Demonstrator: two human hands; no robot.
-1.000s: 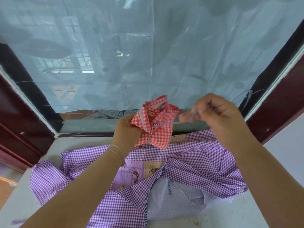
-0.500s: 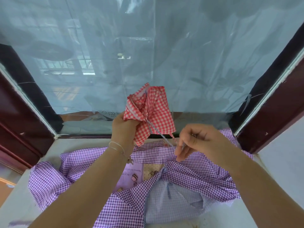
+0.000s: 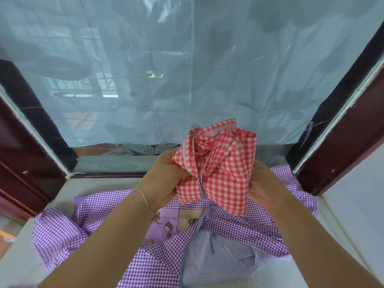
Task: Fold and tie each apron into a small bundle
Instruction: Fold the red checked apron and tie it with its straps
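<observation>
1. We hold the red checked apron [image 3: 216,171], bunched into a bundle, up above the desk [image 3: 25,254]. Our left hand [image 3: 164,177] grips its left side; our right hand [image 3: 264,186] cups the right, its fingers hidden behind the cloth.
2. The striped tie [image 3: 201,187] looks only wound round the waist; if we loosen our grip, it could slacken and the folds spring open.
3. A dropped bundle could tangle with the purple checked apron [image 3: 239,227] spread below.

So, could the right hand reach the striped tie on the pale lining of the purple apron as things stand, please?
Probably yes: the striped tie lies uncovered below the right hand, though that hand now holds the red bundle.
</observation>
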